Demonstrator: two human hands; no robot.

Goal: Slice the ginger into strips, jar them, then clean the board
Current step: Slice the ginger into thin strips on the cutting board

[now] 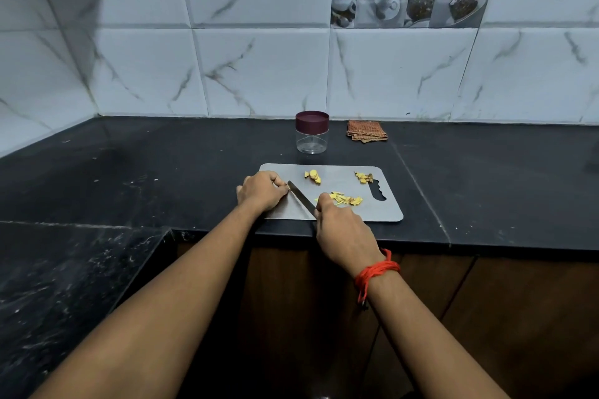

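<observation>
From the head camera, the left hand (pixel 261 189) curls its fingers down on a tiny ginger bit (pixel 286 186) at the left of the board (pixel 382 214). The right hand (pixel 340 227) grips the knife (pixel 301 197) by its handle, with the blade right beside that bit. Cut strips (pixel 343 198) lie to the right. Ginger is likely light, hard and a little slippery (so pinch it low, fingertips tucked back). The jar (pixel 312 139) stands farther back with its lid on.

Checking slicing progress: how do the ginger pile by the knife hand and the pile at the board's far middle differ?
The near ginger pile is thin strips, scattered wide; the far ginger pile is fewer, chunkier pieces, bunched tight. Both are yellow and lie on the grey cutting board.
</observation>
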